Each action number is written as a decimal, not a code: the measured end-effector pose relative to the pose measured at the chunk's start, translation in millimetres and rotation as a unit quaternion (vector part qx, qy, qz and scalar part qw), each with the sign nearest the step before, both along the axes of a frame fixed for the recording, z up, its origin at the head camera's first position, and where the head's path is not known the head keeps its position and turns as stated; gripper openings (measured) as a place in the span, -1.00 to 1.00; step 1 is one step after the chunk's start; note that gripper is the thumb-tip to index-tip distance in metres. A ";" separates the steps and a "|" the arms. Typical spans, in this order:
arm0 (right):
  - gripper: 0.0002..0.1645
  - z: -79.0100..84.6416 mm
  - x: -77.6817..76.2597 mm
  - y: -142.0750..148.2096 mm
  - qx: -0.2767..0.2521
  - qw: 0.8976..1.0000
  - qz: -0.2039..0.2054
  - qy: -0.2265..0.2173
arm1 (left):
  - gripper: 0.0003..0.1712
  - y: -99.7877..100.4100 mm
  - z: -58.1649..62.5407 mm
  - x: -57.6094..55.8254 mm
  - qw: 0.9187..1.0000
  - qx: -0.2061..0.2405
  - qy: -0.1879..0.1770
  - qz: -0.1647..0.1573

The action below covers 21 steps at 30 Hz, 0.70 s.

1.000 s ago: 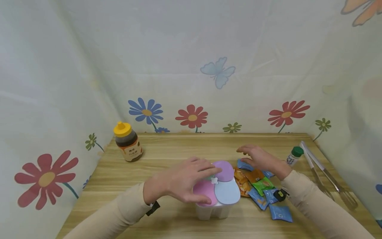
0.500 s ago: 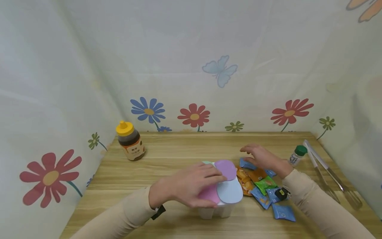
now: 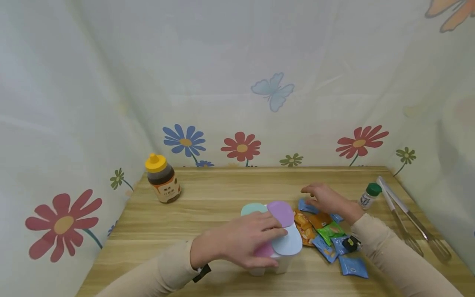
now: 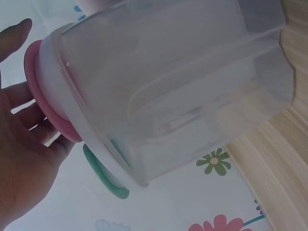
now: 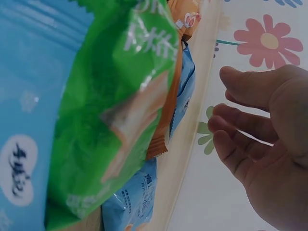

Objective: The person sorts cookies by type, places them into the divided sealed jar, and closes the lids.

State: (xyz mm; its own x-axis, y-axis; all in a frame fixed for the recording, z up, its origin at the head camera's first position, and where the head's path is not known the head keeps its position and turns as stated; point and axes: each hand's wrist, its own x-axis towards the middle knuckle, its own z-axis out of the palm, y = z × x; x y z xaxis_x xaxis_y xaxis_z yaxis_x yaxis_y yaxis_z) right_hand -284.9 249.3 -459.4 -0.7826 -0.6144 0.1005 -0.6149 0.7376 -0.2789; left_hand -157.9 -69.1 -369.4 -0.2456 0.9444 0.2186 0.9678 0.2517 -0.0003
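Observation:
My left hand (image 3: 246, 239) lies over a clear plastic box (image 4: 192, 91) whose lid has petal-shaped flaps. Its fingers reach across the pink flap (image 4: 60, 108), thumb toward the near side. The mint green flap (image 3: 253, 208), purple flap (image 3: 281, 213) and light blue flap (image 3: 287, 242) show around it; the pink one is partly hidden by the hand in the head view. To the right, my right hand (image 3: 326, 199) hovers with loosely bent fingers and holds nothing. Below it lie several snack packets, among them a green packet (image 5: 115, 115) and a blue packet (image 3: 353, 266).
A bottle with a yellow cap (image 3: 163, 181) and dark contents stands at the back left. On the right are a green-capped shaker (image 3: 369, 196) and metal tongs (image 3: 406, 212). Flower-printed curtains (image 3: 208, 82) surround the wooden table (image 3: 208, 189).
My left hand has shifted slightly right and nearer over the lid, uncovering the mint green flap. The right hand stays nearly still over the packets. The head view has moved a little.

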 end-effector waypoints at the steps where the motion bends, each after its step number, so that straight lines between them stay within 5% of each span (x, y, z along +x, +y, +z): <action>1: -0.60 -0.5 -0.7 0.0 0.002 1.000 0.003 0.001 | -0.27 0.5 0.0 0.7 1.000 0.000 -0.001 0.001; 15: -0.62 -7.1 -6.2 -2.7 0.044 0.999 -0.006 -0.008 | -0.37 5.5 0.3 7.0 1.000 -0.010 0.008 0.014; 21: -0.61 -9.3 -6.4 -1.8 0.051 0.997 -0.026 -0.045 | -0.40 8.3 -0.3 10.2 0.999 -0.009 0.020 0.023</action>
State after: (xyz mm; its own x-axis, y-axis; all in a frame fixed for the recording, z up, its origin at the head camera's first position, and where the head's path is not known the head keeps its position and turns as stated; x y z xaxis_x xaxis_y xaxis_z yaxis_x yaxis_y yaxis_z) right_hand -291.3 247.5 -468.8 -0.8171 -0.5756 -0.0325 -0.5502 0.7954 -0.2541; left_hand -147.8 -60.8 -369.7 -0.2803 0.9364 0.2111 0.9543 0.2955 -0.0435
